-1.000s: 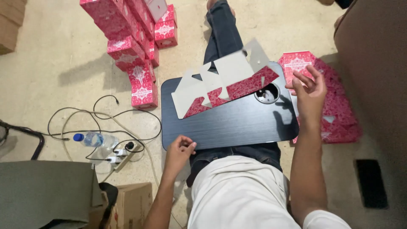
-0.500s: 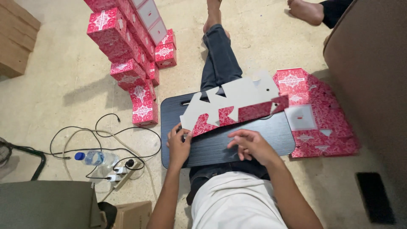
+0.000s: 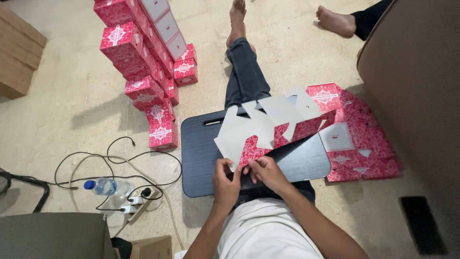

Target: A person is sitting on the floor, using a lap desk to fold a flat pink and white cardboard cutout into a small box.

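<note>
Flat red carton blank is pinched at its near edge by left hand and right hand, over black lap tray.

The stack of red boxes is cut off by the top edge, so its full height cannot be seen. The fingertips of the left hand and the right hand are partly hidden under the flat carton sheet, which also covers part of the dark lap tray. Another person's foot is cut by the top edge, and the plugs on the power strip are too small to tell.
</note>
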